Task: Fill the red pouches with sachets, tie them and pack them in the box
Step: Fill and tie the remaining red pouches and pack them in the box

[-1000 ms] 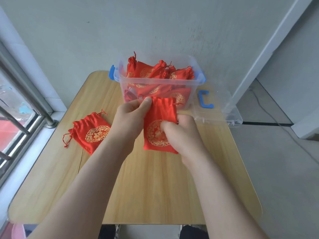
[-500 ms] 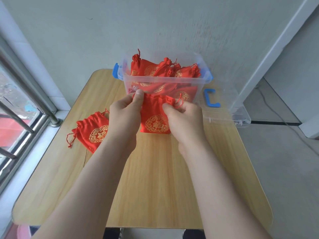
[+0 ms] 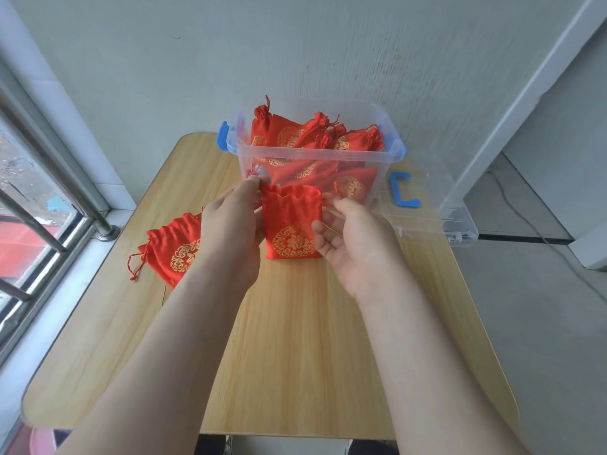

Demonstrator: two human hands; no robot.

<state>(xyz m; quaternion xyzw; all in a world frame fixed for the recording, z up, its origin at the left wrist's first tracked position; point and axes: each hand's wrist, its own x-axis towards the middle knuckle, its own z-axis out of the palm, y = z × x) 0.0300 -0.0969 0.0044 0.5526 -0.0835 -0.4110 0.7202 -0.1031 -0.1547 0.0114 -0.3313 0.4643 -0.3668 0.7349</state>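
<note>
- On my feed I see the left hand (image 3: 233,224) pinching the top left corner of the red pouch (image 3: 290,221) between thumb and forefinger, at the gathered mouth.
- The right hand (image 3: 354,238) nips the red cord (image 3: 335,192) that comes out of the pouch's top right corner. Its thumb and forefinger are closed on the cord, and the other fingers are loosely curled with the palm turned up.
- The red pouch sits upright between the two hands, with its gold round emblem facing me and its mouth rumpled but not drawn fully tight.
- It is just in front of the box (image 3: 315,159), over the far half of the table (image 3: 295,356). I cannot tell whether its bottom edge touches the wood.
- The box is clear plastic with blue clips at its ends, and it stands at the far edge of the table.
- Inside the box are several tied pouches (image 3: 279,133), red with gold print, piled against each other.
- A second pouch (image 3: 174,247) lies flat on the table to the left, partly hidden behind my left forearm, with its cords trailing toward the window side.
- The clear lid (image 3: 460,221), which has a blue clip, lies to the right of the box and overhangs the table's right edge.
</note>
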